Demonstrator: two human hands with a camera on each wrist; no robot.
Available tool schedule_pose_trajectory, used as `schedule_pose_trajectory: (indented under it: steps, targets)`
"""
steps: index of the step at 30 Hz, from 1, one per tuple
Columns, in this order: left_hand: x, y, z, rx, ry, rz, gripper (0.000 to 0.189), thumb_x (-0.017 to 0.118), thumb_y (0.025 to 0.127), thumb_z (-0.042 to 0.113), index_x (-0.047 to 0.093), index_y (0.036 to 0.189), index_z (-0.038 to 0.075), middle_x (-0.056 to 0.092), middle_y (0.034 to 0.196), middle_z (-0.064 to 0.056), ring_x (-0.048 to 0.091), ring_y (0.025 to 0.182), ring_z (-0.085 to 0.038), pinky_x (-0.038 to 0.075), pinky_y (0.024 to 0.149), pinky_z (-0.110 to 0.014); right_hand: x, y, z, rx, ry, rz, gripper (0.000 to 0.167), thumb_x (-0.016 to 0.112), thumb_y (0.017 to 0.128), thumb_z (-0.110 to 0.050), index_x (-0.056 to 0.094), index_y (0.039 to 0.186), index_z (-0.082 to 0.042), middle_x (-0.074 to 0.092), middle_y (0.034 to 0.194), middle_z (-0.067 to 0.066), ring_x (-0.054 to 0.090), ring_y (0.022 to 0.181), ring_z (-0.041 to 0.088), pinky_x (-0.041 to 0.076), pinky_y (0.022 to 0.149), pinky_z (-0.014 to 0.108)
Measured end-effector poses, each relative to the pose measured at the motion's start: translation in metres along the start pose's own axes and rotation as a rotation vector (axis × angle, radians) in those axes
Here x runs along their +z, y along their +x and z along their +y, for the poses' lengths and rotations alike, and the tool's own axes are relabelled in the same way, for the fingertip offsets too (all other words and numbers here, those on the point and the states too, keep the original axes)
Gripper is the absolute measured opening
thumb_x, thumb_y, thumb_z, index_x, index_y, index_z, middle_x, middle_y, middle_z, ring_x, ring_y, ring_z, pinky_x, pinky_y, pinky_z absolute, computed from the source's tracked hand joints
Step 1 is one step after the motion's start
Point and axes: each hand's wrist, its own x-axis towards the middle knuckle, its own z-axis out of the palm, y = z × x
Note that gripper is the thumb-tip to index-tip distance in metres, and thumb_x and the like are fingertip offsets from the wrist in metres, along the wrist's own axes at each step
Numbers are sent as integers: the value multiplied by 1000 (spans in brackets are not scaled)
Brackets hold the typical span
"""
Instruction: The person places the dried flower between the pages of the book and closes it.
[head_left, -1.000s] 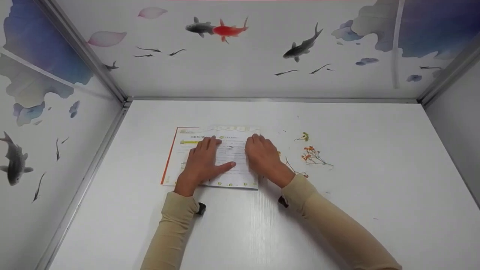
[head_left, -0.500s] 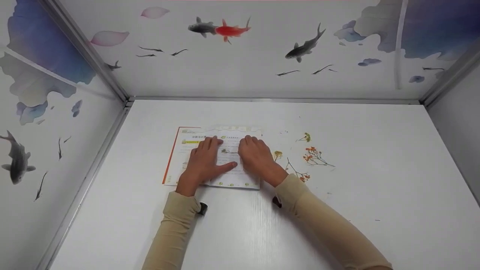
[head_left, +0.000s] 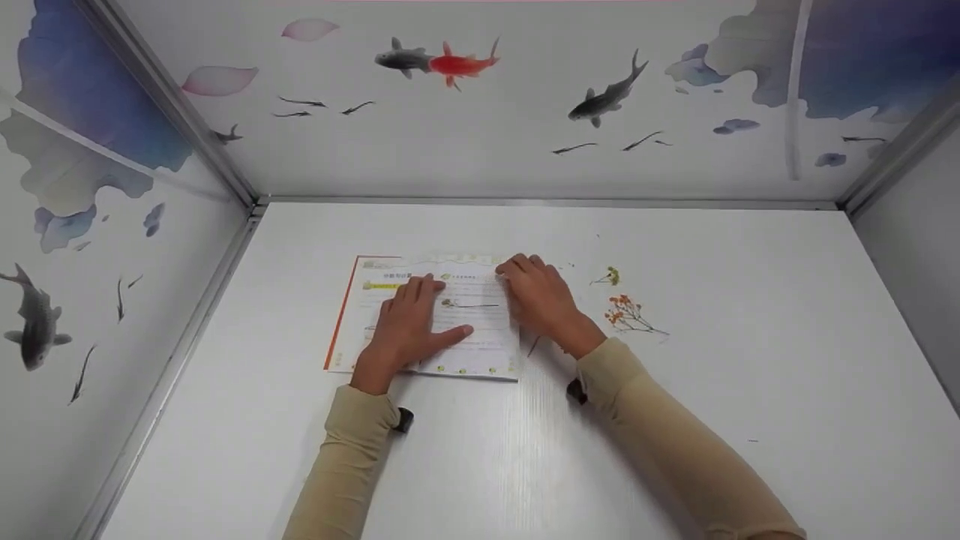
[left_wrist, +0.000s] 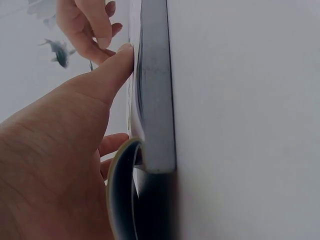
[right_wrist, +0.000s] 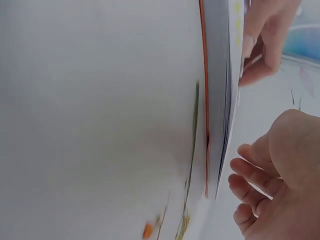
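yellowish sprig [head_left: 472, 305] on the open book [head_left: 480, 352] looks light and brittle, so i'd grab the stem, with left hand [head_left: 407, 319] flat there, thumb splayed, right hand [head_left: 541, 300] fingers loosely curled, seemingly empty

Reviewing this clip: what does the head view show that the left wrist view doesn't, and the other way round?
Only the head view: the small sprig lying on the open page, plus the orange flowers and yellow flowers on the table to the right.

Only the left wrist view: the thick page edge close up and side-on, with a curved flap beside it.

Both: the book, the left hand on it, the right hand beyond, and dark fish artwork on a wall.
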Motion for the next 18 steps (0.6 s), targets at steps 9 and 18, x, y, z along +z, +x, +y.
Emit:
schedule_pose_trajectory:
  steps: [9, 18]
  targets:
    - [2, -2, 0, 1, -7, 8, 100, 67, 94, 75, 37, 167, 14, 36, 171, -13, 34, 160, -34, 27, 130, -60, -9, -10, 25, 40, -7, -78, 48, 61, 112, -31, 59, 156, -11, 60, 159, 7, 56, 129, 35, 49, 102, 55]
    - [3, -7, 3, 34, 42, 76, 94, 69, 95, 73, 44, 163, 13, 36, 174, -13, 31, 163, -34, 26, 132, -59, -6, -11, 26, 75, 2, -120, 54, 59, 112, -38, 55, 160, -14, 51, 168, 6, 54, 137, 35, 47, 108, 58]
